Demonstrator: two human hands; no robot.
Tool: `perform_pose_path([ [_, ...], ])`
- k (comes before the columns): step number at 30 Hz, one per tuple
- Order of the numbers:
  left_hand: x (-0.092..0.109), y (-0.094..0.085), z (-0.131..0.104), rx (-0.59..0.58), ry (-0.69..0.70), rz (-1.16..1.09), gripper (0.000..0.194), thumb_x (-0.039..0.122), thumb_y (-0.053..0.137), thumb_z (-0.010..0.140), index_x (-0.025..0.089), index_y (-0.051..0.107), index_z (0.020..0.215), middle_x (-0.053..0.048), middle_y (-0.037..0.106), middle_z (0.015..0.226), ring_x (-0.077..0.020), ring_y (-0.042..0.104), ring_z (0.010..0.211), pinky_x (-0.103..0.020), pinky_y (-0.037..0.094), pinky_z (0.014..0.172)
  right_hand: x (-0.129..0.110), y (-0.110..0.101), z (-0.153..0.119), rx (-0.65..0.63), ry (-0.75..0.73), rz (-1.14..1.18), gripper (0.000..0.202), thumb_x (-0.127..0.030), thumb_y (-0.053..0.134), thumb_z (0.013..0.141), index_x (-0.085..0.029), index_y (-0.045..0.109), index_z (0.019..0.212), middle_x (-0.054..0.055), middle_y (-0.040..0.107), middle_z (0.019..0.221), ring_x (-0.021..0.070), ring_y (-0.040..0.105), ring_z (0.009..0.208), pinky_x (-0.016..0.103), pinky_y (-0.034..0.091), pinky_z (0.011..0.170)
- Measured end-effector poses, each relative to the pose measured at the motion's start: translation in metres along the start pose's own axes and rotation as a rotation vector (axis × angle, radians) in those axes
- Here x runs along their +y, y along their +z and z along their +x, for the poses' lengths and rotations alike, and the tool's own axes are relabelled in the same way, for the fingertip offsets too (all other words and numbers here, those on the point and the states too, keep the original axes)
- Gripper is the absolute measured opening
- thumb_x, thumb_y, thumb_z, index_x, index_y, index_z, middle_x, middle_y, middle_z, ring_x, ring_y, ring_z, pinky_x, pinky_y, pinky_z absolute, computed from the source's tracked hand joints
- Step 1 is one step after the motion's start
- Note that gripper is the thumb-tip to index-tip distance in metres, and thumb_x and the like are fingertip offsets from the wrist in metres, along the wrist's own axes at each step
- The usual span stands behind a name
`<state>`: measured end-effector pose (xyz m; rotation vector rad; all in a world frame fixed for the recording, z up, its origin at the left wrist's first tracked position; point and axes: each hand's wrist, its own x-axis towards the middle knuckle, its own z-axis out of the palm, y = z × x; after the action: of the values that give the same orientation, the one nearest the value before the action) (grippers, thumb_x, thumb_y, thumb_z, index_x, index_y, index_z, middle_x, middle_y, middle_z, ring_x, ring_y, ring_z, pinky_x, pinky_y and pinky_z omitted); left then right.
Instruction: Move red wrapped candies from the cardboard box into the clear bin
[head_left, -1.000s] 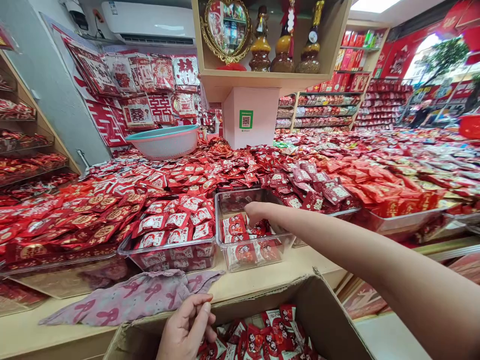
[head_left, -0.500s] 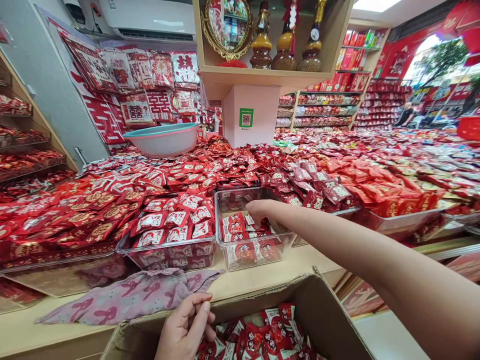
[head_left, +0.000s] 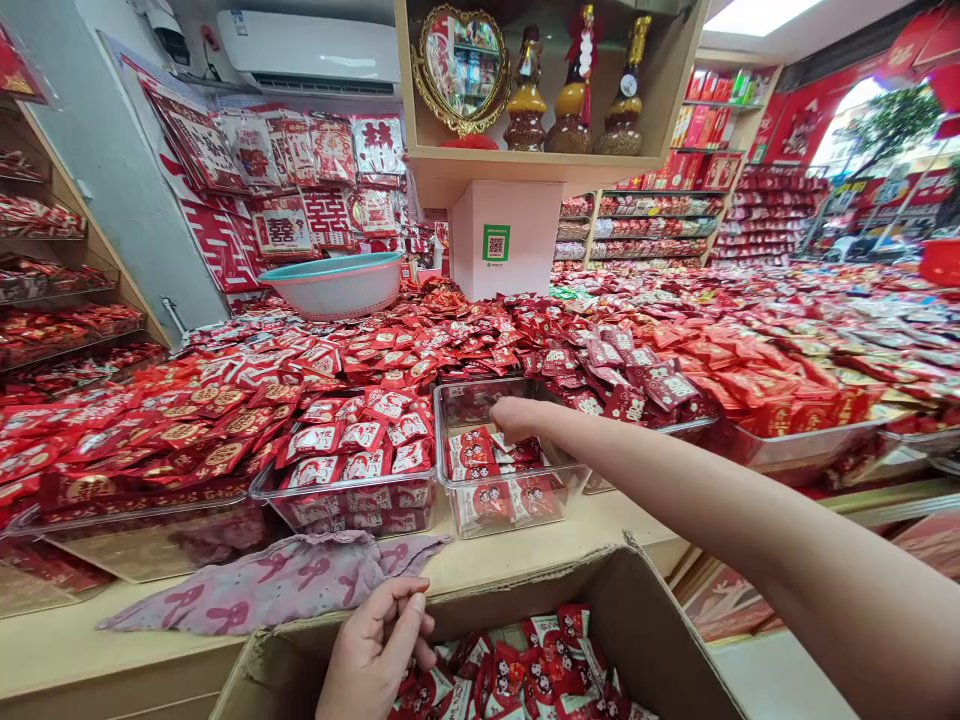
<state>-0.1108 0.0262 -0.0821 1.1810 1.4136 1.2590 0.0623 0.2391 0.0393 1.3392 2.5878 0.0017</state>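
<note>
My right hand (head_left: 516, 418) in tub (head_left: 469, 405), can't tell grip; left hand (head_left: 382, 640) half-open, seemingly empty; box (head_left: 652, 620) by counter (head_left: 480, 555) front edge, likely for reach.

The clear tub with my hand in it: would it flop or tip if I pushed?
The clear tub probably feels stiff; its walls stand up straight. It's likely fairly light, only partly filled with packets. Being wide and low, it might slide before tipping.
</note>
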Motion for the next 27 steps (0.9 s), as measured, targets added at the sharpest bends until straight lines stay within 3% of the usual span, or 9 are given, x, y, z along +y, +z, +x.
perform_pose_path([
  [4,-0.002,-0.003,0.001,-0.023,-0.004,0.006,0.03,0.043,0.055,0.068,0.017,0.055,0.083,0.001,0.059,0.059,-0.0125,0.057,0.042,-0.023,0.044,0.042,-0.01,-0.026,-0.062,0.275,-0.096,0.362,0.018,-0.02,0.054,0.069,-0.012,0.062,0.084,0.006,0.063,0.08,0.0152,0.056,0.074,0.021,0.039,0.064],
  [5,-0.003,-0.003,0.001,-0.034,-0.012,0.006,0.03,0.042,0.055,0.068,0.017,0.055,0.084,0.001,0.059,0.06,-0.0126,0.058,0.043,-0.023,0.045,0.043,-0.017,-0.029,-0.084,0.237,-0.184,0.502,0.018,-0.023,0.052,0.072,-0.014,0.062,0.084,0.003,0.063,0.08,0.0128,0.056,0.073,0.019,0.039,0.064],
  [7,-0.003,-0.004,0.002,-0.053,-0.016,0.012,0.03,0.042,0.055,0.069,0.017,0.054,0.086,0.002,0.059,0.061,-0.0128,0.058,0.044,-0.024,0.046,0.045,-0.038,-0.021,-0.126,-0.075,-0.438,0.7,0.017,-0.023,0.05,0.073,-0.018,0.062,0.084,-0.001,0.063,0.08,0.01,0.057,0.074,0.017,0.04,0.064],
  [9,-0.003,-0.003,0.002,-0.049,-0.002,0.023,0.029,0.041,0.054,0.07,0.018,0.053,0.087,0.003,0.059,0.061,-0.0124,0.058,0.044,-0.024,0.046,0.047,-0.066,0.007,-0.155,-0.424,-0.665,0.666,0.019,-0.019,0.05,0.071,-0.02,0.062,0.086,-0.002,0.064,0.078,0.011,0.058,0.072,0.018,0.041,0.061],
  [11,0.0,-0.002,0.002,-0.038,0.009,0.036,0.029,0.041,0.054,0.07,0.017,0.053,0.087,0.003,0.059,0.061,-0.0121,0.058,0.044,-0.023,0.046,0.046,-0.095,0.054,-0.165,-0.658,-0.736,0.324,0.024,-0.012,0.053,0.065,-0.018,0.063,0.086,0.003,0.066,0.077,0.0173,0.06,0.072,0.024,0.043,0.057],
  [15,0.008,0.002,0.0,-0.016,-0.004,0.046,0.03,0.041,0.057,0.068,0.017,0.053,0.086,0.003,0.059,0.061,-0.0119,0.059,0.045,-0.022,0.046,0.046,-0.135,0.154,-0.152,-0.751,-0.487,0.007,0.056,-0.016,0.055,0.062,-0.011,0.047,0.117,0.018,0.056,0.108,0.0261,0.054,0.098,0.031,0.045,0.055],
  [18,0.011,0.005,-0.003,-0.011,-0.01,0.047,0.031,0.041,0.058,0.067,0.017,0.053,0.085,0.002,0.06,0.062,-0.0121,0.06,0.047,-0.022,0.046,0.047,-0.143,0.192,-0.145,-0.797,-0.452,0.031,0.071,-0.02,0.056,0.061,-0.01,0.033,0.127,0.018,0.054,0.111,0.0264,0.055,0.095,0.032,0.045,0.05],
  [23,0.007,0.003,-0.005,-0.003,0.0,0.083,0.034,0.043,0.058,0.066,0.017,0.053,0.087,0.001,0.061,0.064,-0.0128,0.06,0.049,-0.023,0.046,0.048,-0.141,0.183,-0.147,-0.686,-0.602,-0.045,0.028,-0.02,0.051,0.068,-0.015,0.06,0.095,0.01,0.063,0.092,0.0235,0.059,0.084,0.028,0.044,0.048],
  [27,0.013,-0.002,-0.005,-0.048,-0.023,0.131,0.038,0.047,0.055,0.067,0.017,0.052,0.091,-0.001,0.063,0.071,-0.0143,0.061,0.055,-0.025,0.046,0.052,-0.123,0.147,-0.156,-0.449,-0.473,0.063,0.016,-0.025,0.049,0.072,-0.018,0.06,0.082,0.006,0.064,0.078,0.0213,0.06,0.073,0.026,0.042,0.049],
])
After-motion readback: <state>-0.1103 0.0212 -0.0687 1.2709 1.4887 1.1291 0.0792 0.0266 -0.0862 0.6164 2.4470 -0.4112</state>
